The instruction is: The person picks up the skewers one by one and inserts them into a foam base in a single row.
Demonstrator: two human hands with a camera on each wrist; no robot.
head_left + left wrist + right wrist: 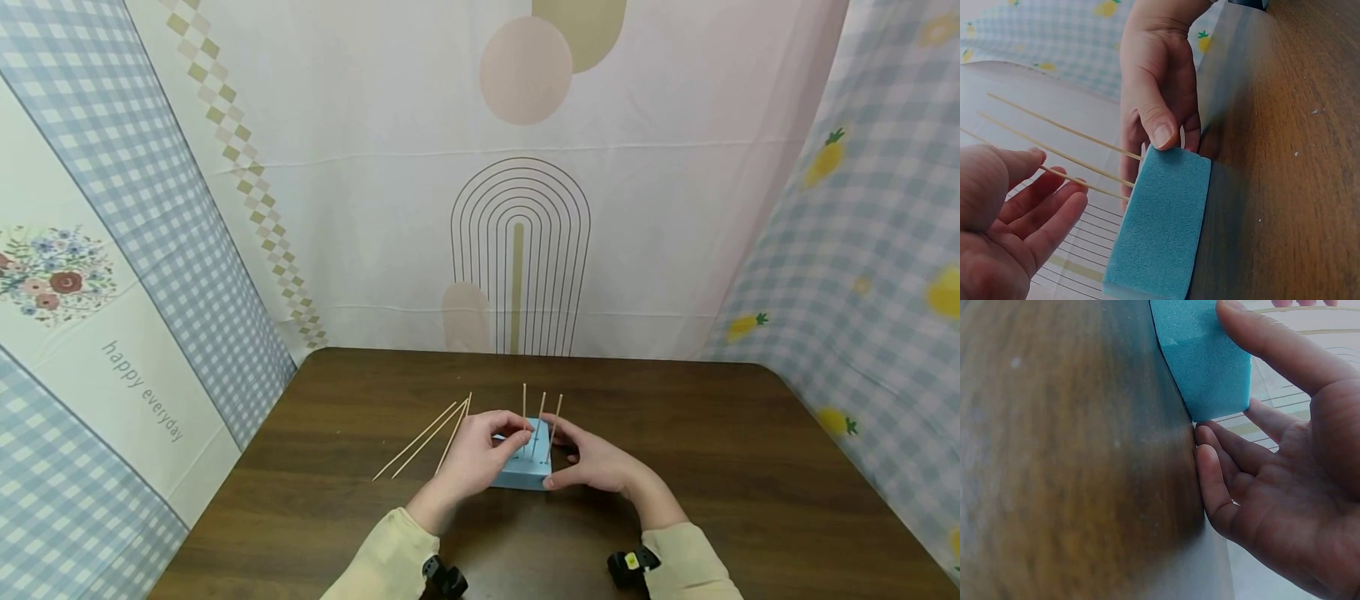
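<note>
At the bottom edge of the head view, pale sleeves (390,558) end at two wrists, each wearing a small black device (444,577). Right of centre, the right hand (600,462) grips the right end of a blue block (521,477), its thumb on the near face. Left of that, the left hand (480,446) pinches a thin stick (524,400) between thumb and fingers; the stick's lower end meets the block's top.

The block sits on the table just right of the lower centre: a flat, straight-edged slab with a fine, matte grain, probably foam. The middle stick (542,408) and the right stick (558,408) stand in it, leaning slightly; all are slender, pale and wood-like.

The step in hand seems to be setting the pinched stick into the block. The next move likely calls for a straight push, block braced, before letting go; how deep it sits cannot be told.

Three loose sticks (411,442) lie left of the left hand, converging at their far ends. Beyond spreads the dark, wood-grained table (750,467), then a creased white cloth (375,233) printed with arches, and blue gingham (862,275) at upper right.
</note>
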